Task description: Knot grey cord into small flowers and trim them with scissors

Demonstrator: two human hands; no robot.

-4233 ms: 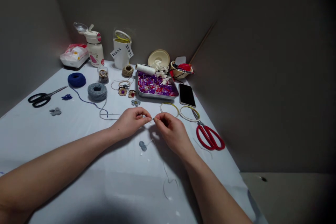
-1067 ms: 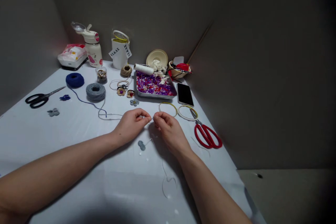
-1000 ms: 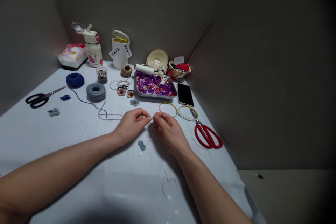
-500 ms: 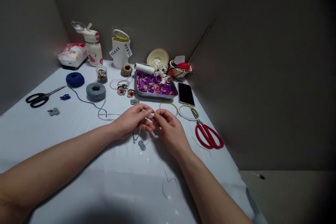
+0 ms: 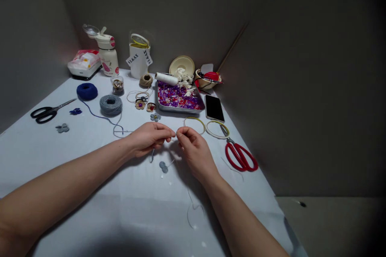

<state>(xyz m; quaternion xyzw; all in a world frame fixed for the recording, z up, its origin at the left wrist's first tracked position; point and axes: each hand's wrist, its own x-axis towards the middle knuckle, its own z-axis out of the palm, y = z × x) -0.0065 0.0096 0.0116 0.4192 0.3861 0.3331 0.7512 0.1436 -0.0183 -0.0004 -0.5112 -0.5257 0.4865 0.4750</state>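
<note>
My left hand (image 5: 149, 138) and my right hand (image 5: 193, 151) meet fingertip to fingertip over the middle of the white table (image 5: 90, 176). Both are pinched closed on something thin and small between them, too fine to name. A grey thread (image 5: 190, 204) trails from under my right hand toward me. A small grey crocheted flower (image 5: 163, 166) lies on the table just below the two hands. A short grey strand hangs below my left hand.
Red scissors (image 5: 239, 156) and two thin rings (image 5: 208, 125) lie right of my hands. Behind them are a tray of purple beads (image 5: 178, 98), a phone (image 5: 214, 108), grey yarn (image 5: 111, 104), blue yarn (image 5: 87, 90), black scissors (image 5: 48, 111), a bottle (image 5: 107, 54) and a white tub (image 5: 139, 57).
The hands stayed pinched together; half a second ago the fingertips overlapped more closely, now they sit tip to tip again. The view shifted slightly.
</note>
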